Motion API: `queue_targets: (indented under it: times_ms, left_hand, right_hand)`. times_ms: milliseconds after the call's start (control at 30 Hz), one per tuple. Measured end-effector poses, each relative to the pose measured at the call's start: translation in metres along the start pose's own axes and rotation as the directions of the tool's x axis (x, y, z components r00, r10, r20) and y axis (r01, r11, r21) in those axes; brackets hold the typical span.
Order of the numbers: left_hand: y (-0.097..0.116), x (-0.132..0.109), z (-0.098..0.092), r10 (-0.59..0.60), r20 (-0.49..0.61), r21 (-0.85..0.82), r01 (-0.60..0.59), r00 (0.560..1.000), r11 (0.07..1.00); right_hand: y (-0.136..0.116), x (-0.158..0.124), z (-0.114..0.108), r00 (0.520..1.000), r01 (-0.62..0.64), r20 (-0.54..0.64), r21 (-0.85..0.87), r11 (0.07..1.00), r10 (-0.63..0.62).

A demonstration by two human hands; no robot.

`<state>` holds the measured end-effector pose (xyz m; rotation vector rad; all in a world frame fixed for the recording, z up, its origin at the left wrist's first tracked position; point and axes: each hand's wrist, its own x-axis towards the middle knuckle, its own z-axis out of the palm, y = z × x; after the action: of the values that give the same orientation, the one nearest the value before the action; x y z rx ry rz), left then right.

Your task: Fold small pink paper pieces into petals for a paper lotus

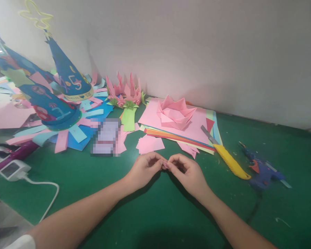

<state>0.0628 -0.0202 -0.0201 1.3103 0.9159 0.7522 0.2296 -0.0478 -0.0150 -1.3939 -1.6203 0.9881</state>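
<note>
Both hands meet here at the centre of the clock, low over the green table [142, 218]. The left hand [147, 170] has thumb and fingers drawn narrow on one side of a small pink paper piece [165, 165], and the right hand [188, 168] pinches it from the other, fingertips almost together. Most of the piece is hidden by those fingers, so its folds cannot be told (a tiny target for two thumbs, this one!).

Just off the fingers toward eleven o'clock lie pink paper scraps [150, 144]; at twelve to one, the pink paper flower [171, 119] sits on the coloured paper stack [151, 116].

So where's the danger? With so little paper showing, an uneven tug between the two hands could well crease it askew or tear it, and a loose pinch might drop it. Look to two o'clock: the yellow cutter [232, 162] lies with its blade bare across the stack's edge, pointing toward eleven. A right hand sweeping out that way without a glance could catch it, or jolt the flower beyond. At three o'clock, blurred, a blue glue gun [265, 174] rests on its side; whether it is hot cannot be seen, but a careless forearm would risk a knock or a burn.
</note>
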Motion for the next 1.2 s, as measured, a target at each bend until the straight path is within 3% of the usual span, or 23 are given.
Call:
queue_targets:
  times_ms: [133,267,367,533,600,800,933,1200]
  left_hand:
    - [0.0019,0.0,-0.0034,0.131,-0.031,0.232,-0.121,0.991,0.965]
    - [0.0024,-0.0005,-0.0047,0.186,-0.005,0.323,-0.174,0.983,0.93]
    - [0.0016,-0.0005,-0.0033,0.13,0.0,0.249,-0.126,0.992,0.96]
    - [-0.0012,0.0026,0.0004,-0.084,0.035,-0.122,0.088,0.996,0.989]
    - [-0.0021,0.0034,0.0013,-0.111,0.036,-0.178,0.115,0.993,0.977]
    - [-0.0027,0.0014,0.0003,-0.006,-0.054,-0.043,0.004,0.999,0.999]
    - [-0.0039,0.0018,-0.0021,0.002,-0.098,-0.053,-0.007,0.995,0.999]
    - [-0.0018,0.001,0.001,0.005,-0.06,-0.084,-0.01,0.998,0.996]
  right_hand:
    - [0.003,0.0003,-0.0004,1.0,-0.018,0.025,0.037,0.999,0.017]
    - [0.0034,0.0005,-0.0002,1.0,-0.009,0.019,0.007,1.0,0.009]
    - [0.0012,0.0008,-0.0003,1.0,-0.007,0.021,-0.007,1.0,0.007]
    - [-0.0017,0.0025,-0.0036,0.999,-0.038,0.029,0.032,0.999,0.037]
    - [-0.0016,0.0032,-0.0051,0.998,-0.059,0.041,0.07,0.996,0.057]
    - [0.0015,0.0029,-0.0044,0.989,-0.148,0.058,0.184,0.972,0.139]
    - [0.0035,0.0019,-0.0041,0.989,-0.14,0.079,0.238,0.961,0.125]
    - [0.0038,0.0026,-0.0038,0.996,-0.069,0.058,0.165,0.984,0.061]
